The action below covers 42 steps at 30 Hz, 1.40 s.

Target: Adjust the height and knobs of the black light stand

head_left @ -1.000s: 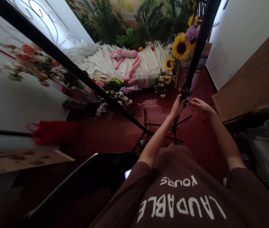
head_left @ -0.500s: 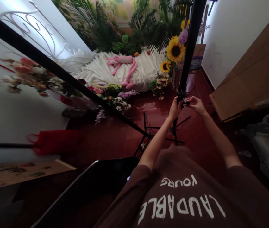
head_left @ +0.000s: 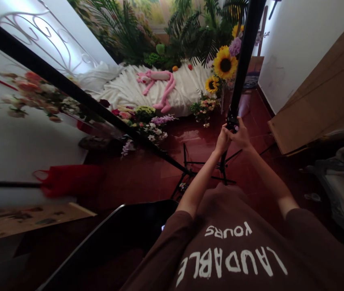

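Left hand (head_left: pixel 222 141) grips the black pole (head_left: pixel 241 72); right hand (head_left: pixel 241 137) grasps its collar (head_left: pixel 232 116), seemingly adjusting it. Next, I judge, my left must hold steady.

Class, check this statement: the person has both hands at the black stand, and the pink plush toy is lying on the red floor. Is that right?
Not quite: the pink plush toy lies on the white cloth, not the red floor, as the head view shows. The left hand and right hand are indeed at the black stand.
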Tool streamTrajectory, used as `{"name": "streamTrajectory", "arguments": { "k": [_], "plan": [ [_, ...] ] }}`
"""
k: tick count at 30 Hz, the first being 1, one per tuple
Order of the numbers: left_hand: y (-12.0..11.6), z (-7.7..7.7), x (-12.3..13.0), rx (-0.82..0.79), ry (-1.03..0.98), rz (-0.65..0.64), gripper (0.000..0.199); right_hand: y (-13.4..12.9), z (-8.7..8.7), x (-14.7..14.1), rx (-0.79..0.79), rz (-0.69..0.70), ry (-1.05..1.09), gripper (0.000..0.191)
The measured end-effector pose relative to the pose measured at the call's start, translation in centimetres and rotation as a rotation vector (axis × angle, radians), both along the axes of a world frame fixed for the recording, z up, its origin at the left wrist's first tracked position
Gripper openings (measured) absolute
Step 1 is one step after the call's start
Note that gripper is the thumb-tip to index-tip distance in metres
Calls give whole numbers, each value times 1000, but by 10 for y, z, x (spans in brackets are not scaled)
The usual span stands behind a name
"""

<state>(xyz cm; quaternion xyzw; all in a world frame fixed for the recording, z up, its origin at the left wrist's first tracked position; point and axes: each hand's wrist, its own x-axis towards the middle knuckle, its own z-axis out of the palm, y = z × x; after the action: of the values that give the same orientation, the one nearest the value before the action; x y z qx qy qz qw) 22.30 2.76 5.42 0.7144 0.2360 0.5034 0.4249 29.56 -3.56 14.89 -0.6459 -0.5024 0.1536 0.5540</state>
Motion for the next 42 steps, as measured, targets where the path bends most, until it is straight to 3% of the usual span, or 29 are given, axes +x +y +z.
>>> {"name": "streamTrajectory", "arguments": {
  "k": [4, 8, 16, 20, 25, 31, 34, 36, 38, 42],
  "plan": [
    [3, -6, 0, 3, 34, -9, 67, 25, -1, -26, 6, -211, 1, 49],
    [4, -9, 0, -40, 82, -2, 67, 40, 8, -33, 62, -257, 25, 49],
    [-4, 6, -2, -73, 58, 41, 52, 61, 70, -15, 272, -265, -69, 41],
    [-7, 10, -2, -94, 59, 58, 47, 79, 93, 1, 297, -192, -109, 40],
    [-9, 11, 0, -99, 26, 88, 48, 88, 93, 7, 342, -112, -163, 44],
    [-12, 16, -4, -111, 23, 96, 48, 61, 99, 8, 298, 30, -111, 41],
    [-13, 18, -5, -107, 28, 85, 46, 25, 90, 25, 127, 228, -113, 49],
    [-13, 18, -6, -110, 33, 66, 45, 0, 72, 41, -34, 322, -140, 49],
    [-12, 17, -6, -114, 37, 59, 44, -21, 48, 56, -162, 313, -114, 40],
    [-10, 15, -5, -106, 37, 77, 45, -42, 3, 70, -201, 201, 4, 37]
  ]
}}
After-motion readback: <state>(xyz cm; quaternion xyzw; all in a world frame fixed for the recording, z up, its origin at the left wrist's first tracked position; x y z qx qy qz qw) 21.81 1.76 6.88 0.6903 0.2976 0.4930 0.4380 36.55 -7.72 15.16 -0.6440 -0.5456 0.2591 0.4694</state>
